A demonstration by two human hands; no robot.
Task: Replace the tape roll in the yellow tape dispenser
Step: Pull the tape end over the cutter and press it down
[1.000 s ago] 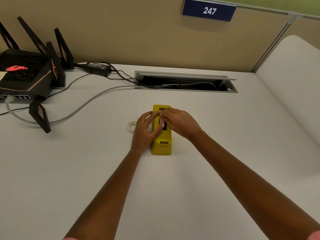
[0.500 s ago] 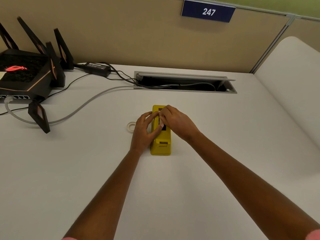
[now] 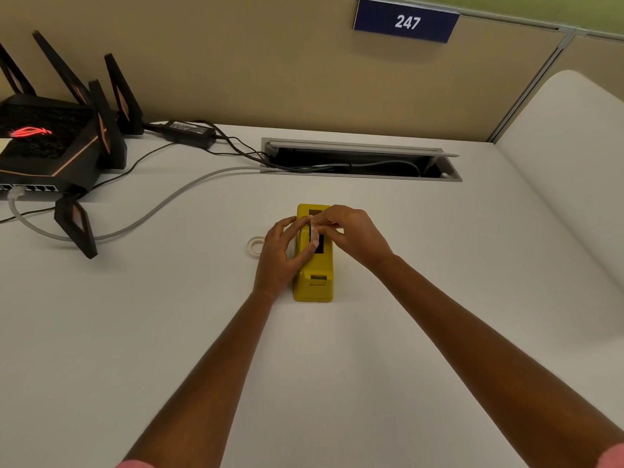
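Note:
The yellow tape dispenser (image 3: 314, 282) stands on the white desk (image 3: 304, 349), long side pointing away from me, with a dark slot on top. A tape roll (image 3: 314, 235) sits upright in that slot, partly sunk in. My left hand (image 3: 280, 255) rests against the dispenser's left side, thumb and forefinger on the roll. My right hand (image 3: 354, 236) comes from the right and pinches the top of the roll. A small pale tape ring (image 3: 255, 246) lies flat on the desk just left of my left hand.
A black router (image 3: 50, 146) with tall antennas stands at the far left, with a grey cable (image 3: 162, 207) and a black power brick (image 3: 190, 131) nearby. An open cable tray (image 3: 361, 162) is set into the desk behind the dispenser. A partition wall rises behind.
Both hands stay on the roll at the dispenser's slot; the right fingers have shifted slightly toward the far end. The dispenser has not moved.

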